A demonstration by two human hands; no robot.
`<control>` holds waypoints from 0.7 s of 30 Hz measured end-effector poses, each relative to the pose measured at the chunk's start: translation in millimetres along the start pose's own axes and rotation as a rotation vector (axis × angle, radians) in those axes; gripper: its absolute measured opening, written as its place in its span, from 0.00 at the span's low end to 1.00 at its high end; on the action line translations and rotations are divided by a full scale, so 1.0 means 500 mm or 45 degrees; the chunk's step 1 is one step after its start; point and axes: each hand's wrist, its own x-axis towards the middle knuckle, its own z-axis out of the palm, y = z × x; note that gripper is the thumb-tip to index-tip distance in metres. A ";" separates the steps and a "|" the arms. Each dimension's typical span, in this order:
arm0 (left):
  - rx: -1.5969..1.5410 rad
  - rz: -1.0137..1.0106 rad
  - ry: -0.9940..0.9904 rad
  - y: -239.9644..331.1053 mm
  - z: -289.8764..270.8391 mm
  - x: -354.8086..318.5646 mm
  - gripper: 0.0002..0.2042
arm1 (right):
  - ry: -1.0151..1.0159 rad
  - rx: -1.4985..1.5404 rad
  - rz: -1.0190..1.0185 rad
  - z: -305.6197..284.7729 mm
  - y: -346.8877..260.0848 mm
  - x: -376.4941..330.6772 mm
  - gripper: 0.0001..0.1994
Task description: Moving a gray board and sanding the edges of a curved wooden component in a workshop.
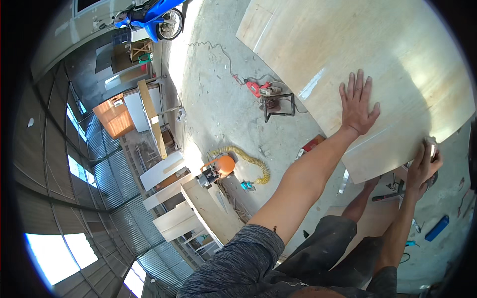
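A large pale plywood panel (377,54) fills the upper right, with a white smear (311,83) near its left edge. Pressed flat on its face is my left hand (357,105), fingers spread and thumb out to the right. My right hand (423,164) is at the panel's near right edge, its fingers closed around a small pale block (433,145). The fingers hide most of that block, so its exact kind is unclear. Below the panel's near edge, my legs and part of a second board (372,223) show.
A red power tool (256,88) with a cord rests by a black metal stand (278,107) left of the panel. Farther left are an orange air compressor (225,165), a yellow coiled hose (256,161) and stacked boards (176,218). A blue case (437,228) lies at right; a blue motorbike (154,20) stands far off.
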 end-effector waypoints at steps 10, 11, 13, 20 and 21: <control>0.051 0.021 0.057 -0.013 -0.012 0.002 0.38 | -0.204 0.172 -0.299 -0.006 -0.079 -0.166 0.16; 0.051 0.020 0.052 -0.012 -0.012 0.000 0.38 | -0.134 0.158 -0.236 -0.003 -0.071 -0.134 0.16; 0.050 0.004 0.029 -0.009 -0.011 0.002 0.38 | 0.027 0.090 0.034 0.008 -0.026 -0.011 0.15; 0.022 0.028 0.052 -0.003 -0.006 0.008 0.38 | -0.083 0.023 -0.174 0.001 -0.093 -0.148 0.14; 0.030 0.039 0.062 -0.009 -0.007 0.008 0.38 | -0.153 0.068 -0.279 0.005 -0.092 -0.185 0.14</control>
